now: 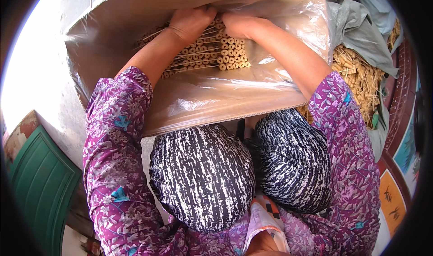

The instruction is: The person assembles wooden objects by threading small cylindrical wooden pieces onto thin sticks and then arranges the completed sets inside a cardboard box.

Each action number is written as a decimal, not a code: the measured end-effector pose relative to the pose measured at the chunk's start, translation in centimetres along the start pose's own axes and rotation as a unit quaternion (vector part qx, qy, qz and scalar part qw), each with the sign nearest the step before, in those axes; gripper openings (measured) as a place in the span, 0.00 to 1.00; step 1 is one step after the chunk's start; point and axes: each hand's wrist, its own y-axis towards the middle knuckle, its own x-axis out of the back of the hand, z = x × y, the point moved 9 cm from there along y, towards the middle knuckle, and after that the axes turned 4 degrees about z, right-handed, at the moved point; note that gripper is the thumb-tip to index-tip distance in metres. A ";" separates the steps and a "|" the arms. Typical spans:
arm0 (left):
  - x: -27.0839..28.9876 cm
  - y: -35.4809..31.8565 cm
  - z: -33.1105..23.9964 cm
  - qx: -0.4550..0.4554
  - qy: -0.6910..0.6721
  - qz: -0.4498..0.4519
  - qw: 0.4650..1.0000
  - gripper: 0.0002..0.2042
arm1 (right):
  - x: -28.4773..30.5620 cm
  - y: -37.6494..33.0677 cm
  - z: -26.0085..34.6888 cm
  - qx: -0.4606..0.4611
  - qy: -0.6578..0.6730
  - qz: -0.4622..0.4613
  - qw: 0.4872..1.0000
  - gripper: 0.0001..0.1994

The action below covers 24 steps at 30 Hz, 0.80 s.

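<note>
Inside the brown carton (216, 116), lined with clear plastic (270, 77), a stack of tan rolls (233, 53) on thin sticks (196, 67) lies below the two hands, at 6 to 7 o'clock from the point between them. The visible sticks run roughly from 9 to 3 o'clock, their right ends slightly higher. On the right side of the stack, the rolls show their round, hollow ends; the left portion shows both sticks and roll ends.

The right hand (238, 25) is nearer the right-hand block, which sits directly at 6 o'clock from it. The left hand (193, 23) is nearer the left portion and partly screens it, as does its forearm. The hands are close beside each other at the top of the stack. Both have curled fingers, but the tips are hidden; whether either grips a roll or stick cannot be told.

The carton's near edge lies at 6 o'clock from the stack, next to the patterned trousers (203, 179). At 3 o'clock, outside the carton, a grey sack (361, 30) holds a loose heap (356, 77) of similar pieces.
</note>
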 end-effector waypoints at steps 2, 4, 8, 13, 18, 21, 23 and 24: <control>-0.8 0.4 0.0 0.018 -0.034 0.023 0.999 0.15 | 0.1 -0.4 -0.4 -0.023 0.022 0.040 0.999 0.19; -1.0 0.1 0.1 0.029 -0.065 0.028 0.997 0.16 | 0.1 -0.3 -0.9 -0.024 0.018 0.027 0.999 0.19; 0.2 -1.4 0.7 0.032 -0.101 -0.001 0.994 0.17 | 0.2 0.3 -2.3 -0.018 0.023 -0.066 0.997 0.18; -0.2 -1.8 1.6 0.107 -0.051 0.058 0.991 0.14 | -0.9 1.0 -3.5 -0.026 0.030 -0.038 0.998 0.19; -2.9 -1.4 1.6 0.096 -0.041 0.117 0.988 0.11 | -1.5 2.4 -3.8 0.003 -0.003 -0.058 0.998 0.18; -2.9 -1.8 2.2 0.155 -0.142 0.077 0.975 0.11 | -3.2 3.4 -3.8 0.012 -0.080 0.035 0.996 0.16; -3.0 -2.1 2.5 0.173 -0.191 0.037 0.966 0.12 | -2.3 2.6 -3.0 0.029 -0.055 0.019 0.998 0.15; -2.9 -2.2 2.7 0.182 -0.215 0.015 0.959 0.12 | -1.8 2.2 -2.5 0.038 -0.043 0.010 0.998 0.14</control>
